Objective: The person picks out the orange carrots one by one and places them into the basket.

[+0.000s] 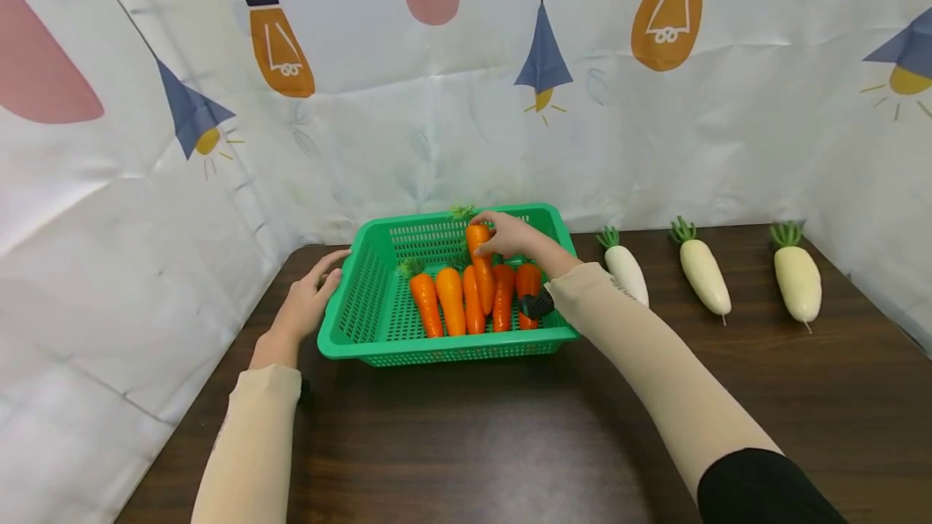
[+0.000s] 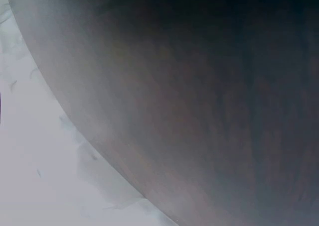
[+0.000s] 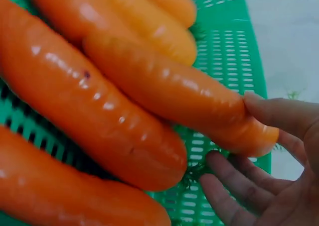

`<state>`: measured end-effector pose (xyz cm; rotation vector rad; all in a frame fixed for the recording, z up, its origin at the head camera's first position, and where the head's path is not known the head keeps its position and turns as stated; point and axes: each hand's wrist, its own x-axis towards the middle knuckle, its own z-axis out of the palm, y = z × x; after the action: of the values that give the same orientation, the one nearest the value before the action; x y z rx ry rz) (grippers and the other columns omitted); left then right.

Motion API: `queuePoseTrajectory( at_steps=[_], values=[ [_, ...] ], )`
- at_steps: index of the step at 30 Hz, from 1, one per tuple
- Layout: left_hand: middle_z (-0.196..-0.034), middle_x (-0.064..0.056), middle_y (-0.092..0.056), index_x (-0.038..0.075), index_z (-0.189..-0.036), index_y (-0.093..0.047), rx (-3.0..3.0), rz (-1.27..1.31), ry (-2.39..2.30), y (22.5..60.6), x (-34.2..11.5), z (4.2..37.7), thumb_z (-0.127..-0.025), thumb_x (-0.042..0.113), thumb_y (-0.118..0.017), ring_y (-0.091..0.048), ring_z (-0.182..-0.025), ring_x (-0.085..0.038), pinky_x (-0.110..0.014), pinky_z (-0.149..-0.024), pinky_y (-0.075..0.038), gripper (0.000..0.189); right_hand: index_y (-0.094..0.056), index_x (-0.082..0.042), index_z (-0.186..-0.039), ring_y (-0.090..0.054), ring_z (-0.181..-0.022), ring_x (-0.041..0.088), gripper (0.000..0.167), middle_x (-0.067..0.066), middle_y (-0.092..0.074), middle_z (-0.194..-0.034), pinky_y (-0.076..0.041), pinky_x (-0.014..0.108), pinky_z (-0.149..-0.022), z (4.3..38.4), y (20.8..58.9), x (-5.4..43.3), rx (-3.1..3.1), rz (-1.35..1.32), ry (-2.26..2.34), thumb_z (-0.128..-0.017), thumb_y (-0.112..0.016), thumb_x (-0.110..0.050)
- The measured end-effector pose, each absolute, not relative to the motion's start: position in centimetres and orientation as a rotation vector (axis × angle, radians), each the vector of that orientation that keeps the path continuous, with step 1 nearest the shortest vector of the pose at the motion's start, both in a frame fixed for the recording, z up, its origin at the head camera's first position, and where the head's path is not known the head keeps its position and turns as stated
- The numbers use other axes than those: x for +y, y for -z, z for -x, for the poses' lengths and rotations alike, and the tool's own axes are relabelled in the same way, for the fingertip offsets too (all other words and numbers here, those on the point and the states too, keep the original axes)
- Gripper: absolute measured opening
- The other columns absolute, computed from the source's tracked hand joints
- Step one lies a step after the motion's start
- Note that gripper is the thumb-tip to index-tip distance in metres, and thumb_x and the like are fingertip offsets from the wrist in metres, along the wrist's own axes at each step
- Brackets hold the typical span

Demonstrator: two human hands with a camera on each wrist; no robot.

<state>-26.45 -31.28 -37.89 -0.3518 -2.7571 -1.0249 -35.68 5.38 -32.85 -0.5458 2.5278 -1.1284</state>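
Near its leafy top, an orange carrot [image 1: 478, 253] is pinched by my right hand [image 1: 510, 234]; its lower end lies over the other carrots. In the right wrist view the thumb presses the upper side of that carrot [image 3: 169, 89], with fingers curled beneath it. Several more carrots [image 1: 451, 302] lie in a row in the green plastic basket [image 1: 364, 350]. My left hand [image 1: 304, 302] is at the basket's left rim, fingers loosely bent, fingertips right at the edge. The left wrist view shows only the table, not that hand.
Three white radishes with green tops lie right of the basket: one partly behind my right forearm [image 1: 624, 269], another [image 1: 705, 275] beside it, the last [image 1: 797, 281] near the table's right edge. The dark wooden table [image 1: 466, 435] meets a printed cloth [image 1: 437, 128] behind.
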Motion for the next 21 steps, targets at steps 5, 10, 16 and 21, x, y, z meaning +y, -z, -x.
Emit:
queuePoseTrajectory(
  at_steps=[5,10,16,21],
  values=[
    [-0.124,-0.033,-0.064,0.020,-0.161,-0.036,-2.758,0.342,1.021,37.82,-31.14,26.49,-0.113,0.039,-0.036,-0.068,-0.078,-0.031,-0.044,-0.068,-0.052,0.051,-0.053,-0.010,-0.146,-0.055,-0.118,0.032,0.053,0.016,-0.050,-0.149,-0.048,0.046,-0.095,35.16,32.75,5.12,2.682,0.586,0.790,-0.098,-0.073,-0.021],
    [-0.124,-0.033,-0.064,0.020,-0.161,-0.035,-2.767,0.330,1.014,37.92,-31.16,26.48,-0.113,0.039,-0.036,-0.068,-0.081,-0.034,-0.046,-0.070,-0.052,0.052,-0.064,-0.008,-0.133,-0.057,-0.119,0.032,0.038,0.016,-0.057,-0.140,-0.050,0.043,-0.095,34.90,32.87,4.96,2.685,0.605,0.629,-0.098,-0.073,-0.019],
    [-0.125,-0.033,-0.063,0.020,-0.161,-0.035,-2.765,0.330,1.015,38.01,-31.23,26.53,-0.113,0.040,-0.036,-0.069,-0.080,-0.033,-0.046,-0.070,-0.052,0.052,-0.070,-0.010,-0.131,-0.056,-0.122,0.030,0.033,0.015,-0.059,-0.137,-0.051,0.041,-0.096,34.84,33.10,5.04,2.674,0.664,0.548,-0.099,-0.072,-0.015],
    [-0.125,-0.033,-0.063,0.020,-0.161,-0.035,-2.761,0.336,1.015,37.95,-31.25,26.56,-0.113,0.040,-0.036,-0.069,-0.078,-0.032,-0.047,-0.069,-0.053,0.052,-0.069,-0.010,-0.132,-0.055,-0.122,0.030,0.033,0.014,-0.059,-0.137,-0.051,0.042,-0.096,35.00,33.17,5.06,2.674,0.670,0.542,-0.099,-0.071,-0.012]
  ],
)
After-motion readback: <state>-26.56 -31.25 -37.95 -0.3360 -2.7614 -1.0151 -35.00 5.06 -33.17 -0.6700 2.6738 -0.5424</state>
